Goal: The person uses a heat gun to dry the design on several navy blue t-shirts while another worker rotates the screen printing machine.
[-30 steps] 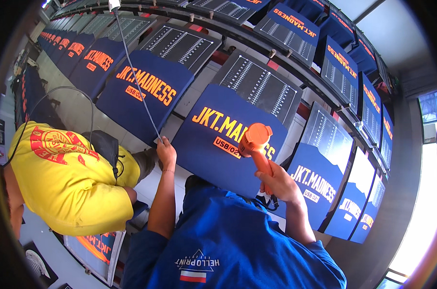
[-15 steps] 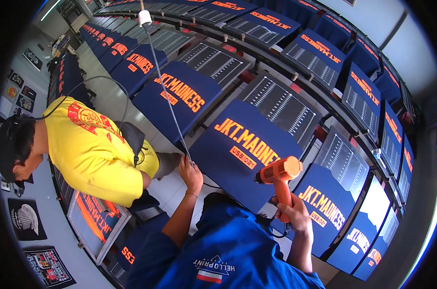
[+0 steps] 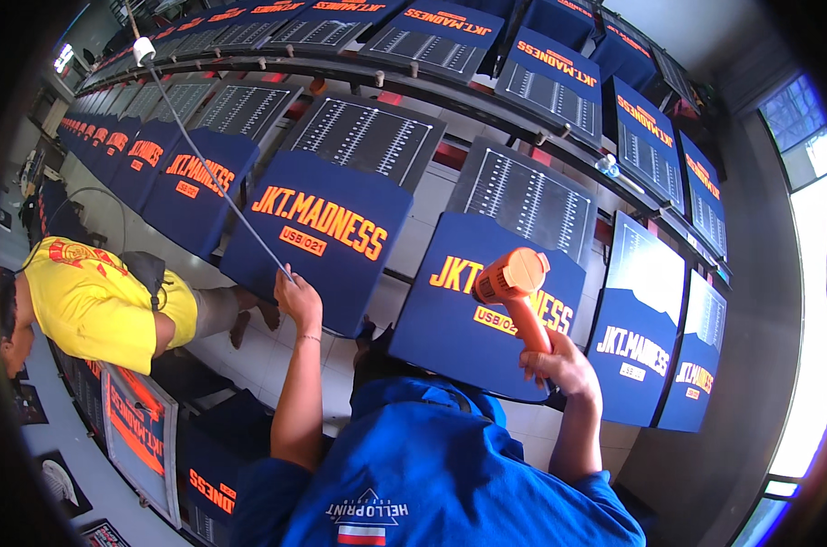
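My right hand grips the handle of an orange heat gun. The gun is held above a navy fabric piece with orange lettering and hides part of that print. Its nozzle points leftward, apart from the cloth as far as I can tell. Out to the left, my left hand is closed around a thin grey cable, which slants down from a white connector overhead. A second navy piece with orange lettering lies just beyond that hand.
Printing boards with navy pieces run in long rows beyond me. At right, one piece bears white lettering. A person in a yellow shirt bends at the left, near a framed printing screen. A bright window is far right.
I have shifted right along the row. The heat gun has moved from the edge of one navy piece to over the print of its right-hand neighbour. The cable is still in my left hand.
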The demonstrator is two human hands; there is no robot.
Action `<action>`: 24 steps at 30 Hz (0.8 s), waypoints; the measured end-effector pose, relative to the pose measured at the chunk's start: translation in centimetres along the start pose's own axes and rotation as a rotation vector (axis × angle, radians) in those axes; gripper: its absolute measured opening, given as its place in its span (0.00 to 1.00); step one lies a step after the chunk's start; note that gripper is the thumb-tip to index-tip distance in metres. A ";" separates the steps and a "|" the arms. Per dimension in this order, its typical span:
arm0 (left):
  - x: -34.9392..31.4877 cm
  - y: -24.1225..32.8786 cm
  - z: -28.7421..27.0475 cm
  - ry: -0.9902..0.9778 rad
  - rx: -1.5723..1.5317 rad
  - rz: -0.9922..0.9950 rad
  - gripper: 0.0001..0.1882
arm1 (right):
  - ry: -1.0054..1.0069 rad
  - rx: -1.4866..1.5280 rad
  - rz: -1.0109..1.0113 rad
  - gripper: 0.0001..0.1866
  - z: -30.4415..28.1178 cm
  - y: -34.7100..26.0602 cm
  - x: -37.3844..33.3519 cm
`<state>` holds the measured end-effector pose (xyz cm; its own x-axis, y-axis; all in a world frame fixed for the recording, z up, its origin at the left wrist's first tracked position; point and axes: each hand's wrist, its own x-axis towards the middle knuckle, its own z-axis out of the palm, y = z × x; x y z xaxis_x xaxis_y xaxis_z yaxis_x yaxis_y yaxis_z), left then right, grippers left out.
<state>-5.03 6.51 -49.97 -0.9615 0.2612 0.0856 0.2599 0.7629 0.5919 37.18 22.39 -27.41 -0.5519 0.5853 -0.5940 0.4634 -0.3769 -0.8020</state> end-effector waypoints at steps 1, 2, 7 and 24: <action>-0.6 0.7 0.2 -0.019 0.045 -0.066 0.19 | -0.007 -0.057 0.019 0.15 -1.5 0.1 0.1; -1.0 0.8 0.1 -0.030 0.092 -0.134 0.19 | -0.022 -0.114 0.032 0.14 -2.7 -0.1 0.3; -2.6 0.5 1.6 0.054 0.243 -0.168 0.25 | -0.101 -0.199 -0.049 0.15 -4.9 -2.3 2.9; -2.2 -0.1 3.0 0.187 0.358 -0.071 0.26 | -0.139 -0.196 -0.060 0.13 0.8 -3.1 12.1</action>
<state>-2.64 7.62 -52.60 -0.9693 0.1132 0.2184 0.1750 0.9414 0.2885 28.51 30.12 -32.13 -0.6661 0.4932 -0.5596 0.5450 -0.1905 -0.8165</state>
